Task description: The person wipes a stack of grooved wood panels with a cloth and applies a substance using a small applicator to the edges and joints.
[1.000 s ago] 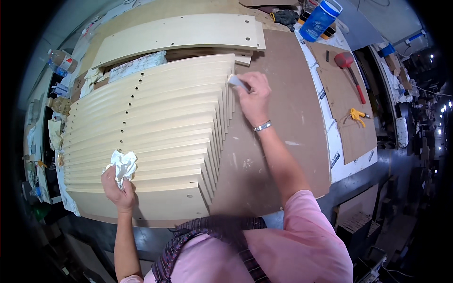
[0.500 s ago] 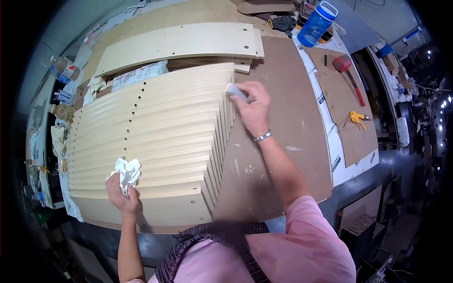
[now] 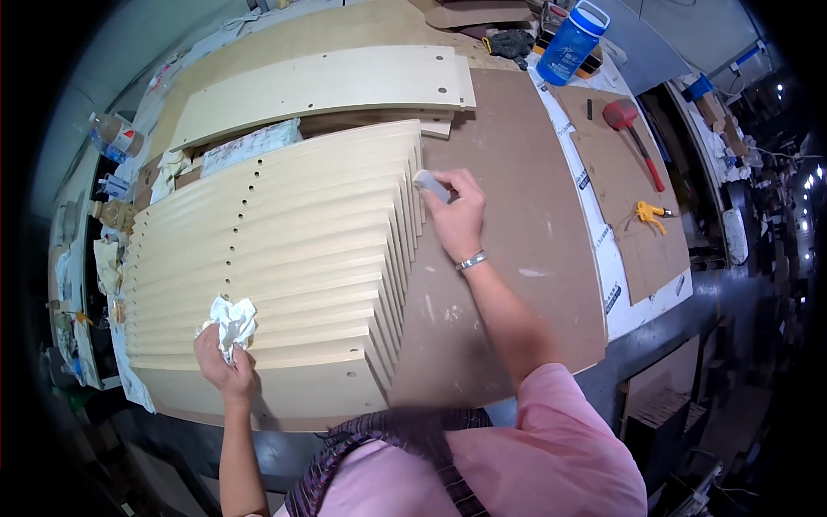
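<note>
Several pale wooden boards (image 3: 310, 226) lie overlapped in a stepped row across the table, with dark drilled holes along them. My left hand (image 3: 224, 358) is closed around a crumpled white cloth (image 3: 233, 322) above the near left boards. At the right ends of the boards, my right hand (image 3: 458, 211) grips a small grey block (image 3: 432, 186) that looks like a sanding block. Its pale end is against or close beside the board edges; actual contact is hard to tell. A metal bracelet (image 3: 471, 259) circles my right wrist.
More pale boards (image 3: 319, 84) are stacked behind the row. A blue bottle (image 3: 572, 45), a red mallet (image 3: 636, 142) and a yellow air blow gun (image 3: 652, 216) are on the right. Plastic bottles (image 3: 117, 136) stand at the left edge. Brown sheeting (image 3: 508, 233) covers the table.
My right hand has moved slightly toward me and left along the board ends with the grey block. My left hand and the cloth stay nearly in place. The view has shifted slightly.
</note>
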{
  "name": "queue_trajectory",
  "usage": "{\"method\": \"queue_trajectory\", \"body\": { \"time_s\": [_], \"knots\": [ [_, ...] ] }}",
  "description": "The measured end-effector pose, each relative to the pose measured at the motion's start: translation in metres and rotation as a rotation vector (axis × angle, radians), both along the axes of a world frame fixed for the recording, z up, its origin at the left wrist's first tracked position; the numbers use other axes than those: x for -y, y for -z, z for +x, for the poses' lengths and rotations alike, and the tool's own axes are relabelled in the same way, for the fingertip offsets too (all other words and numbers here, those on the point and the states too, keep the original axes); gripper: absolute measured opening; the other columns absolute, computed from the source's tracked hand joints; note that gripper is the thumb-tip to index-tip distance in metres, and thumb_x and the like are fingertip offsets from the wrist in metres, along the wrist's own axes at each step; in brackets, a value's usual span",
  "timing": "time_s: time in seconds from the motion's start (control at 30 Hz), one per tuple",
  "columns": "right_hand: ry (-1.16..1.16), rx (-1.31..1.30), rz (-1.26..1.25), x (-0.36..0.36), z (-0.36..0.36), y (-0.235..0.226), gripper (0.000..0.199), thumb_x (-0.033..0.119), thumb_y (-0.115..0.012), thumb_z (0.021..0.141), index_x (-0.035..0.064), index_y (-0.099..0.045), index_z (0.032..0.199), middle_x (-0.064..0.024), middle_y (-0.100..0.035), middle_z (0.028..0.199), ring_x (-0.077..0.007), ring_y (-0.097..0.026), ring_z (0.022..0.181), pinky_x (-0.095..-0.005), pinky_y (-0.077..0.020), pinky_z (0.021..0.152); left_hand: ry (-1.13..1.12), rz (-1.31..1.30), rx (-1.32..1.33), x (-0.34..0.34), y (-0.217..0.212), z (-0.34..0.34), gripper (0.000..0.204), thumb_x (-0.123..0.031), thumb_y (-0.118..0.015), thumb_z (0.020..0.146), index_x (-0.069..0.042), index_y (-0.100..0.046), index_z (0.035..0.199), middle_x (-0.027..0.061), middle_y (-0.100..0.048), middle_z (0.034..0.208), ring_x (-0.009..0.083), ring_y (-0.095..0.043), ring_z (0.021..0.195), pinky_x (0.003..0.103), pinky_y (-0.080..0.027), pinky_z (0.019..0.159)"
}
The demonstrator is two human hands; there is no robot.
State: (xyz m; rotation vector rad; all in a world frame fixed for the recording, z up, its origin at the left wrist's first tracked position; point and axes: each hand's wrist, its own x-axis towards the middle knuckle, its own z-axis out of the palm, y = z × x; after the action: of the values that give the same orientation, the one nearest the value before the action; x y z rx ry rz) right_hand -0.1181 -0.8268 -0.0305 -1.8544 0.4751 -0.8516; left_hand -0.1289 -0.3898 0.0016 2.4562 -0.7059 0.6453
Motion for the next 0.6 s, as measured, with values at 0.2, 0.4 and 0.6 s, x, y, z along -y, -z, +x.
{"method": "queue_trajectory", "body": {
  "time_s": [0.2,0.4,0.6],
  "knots": [
    [-0.115,0.083,-0.04,-0.006,-0.001,-0.015,0.022,-0.002,-0.074,0.073,0.0021,-0.069,0.094,-0.0106,-0.066,0.093,-0.0273,-0.067,0.081,-0.0345,-0.0529,0.073,-0.016,0.015,-0.022,-0.005,0.005,0.0,0.042,-0.008,-0.056,0.078,0.004,-0.057,0.118,0.0227,-0.059,0.112,0.0417,-0.056,0.102,0.048,-0.045,0.095],
    [-0.019,0.124,0.106,0.01,-0.016,0.009,0.024,-0.005,-0.073,0.07,0.0016,-0.068,0.093,-0.0111,-0.064,0.087,-0.0245,-0.064,0.074,-0.0318,-0.052,0.069,-0.008,0.048,-0.048,-0.01,0.004,0.0,0.044,-0.009,-0.054,0.079,0.006,-0.054,0.121,0.0241,-0.057,0.113,0.0427,-0.054,0.104,0.048,-0.043,0.097],
    [0.068,0.167,0.194,0.032,-0.01,0.003,0.026,-0.005,-0.074,0.069,0.0021,-0.067,0.092,-0.0109,-0.065,0.089,-0.0267,-0.063,0.078,-0.0336,-0.0521,0.072,-0.088,0.134,-0.124,-0.003,-0.003,-0.002,0.045,-0.011,-0.046,0.083,0.007,-0.049,0.124,0.0196,-0.05,0.11,0.0333,-0.054,0.097,0.041,-0.045,0.091]
  ]
}}
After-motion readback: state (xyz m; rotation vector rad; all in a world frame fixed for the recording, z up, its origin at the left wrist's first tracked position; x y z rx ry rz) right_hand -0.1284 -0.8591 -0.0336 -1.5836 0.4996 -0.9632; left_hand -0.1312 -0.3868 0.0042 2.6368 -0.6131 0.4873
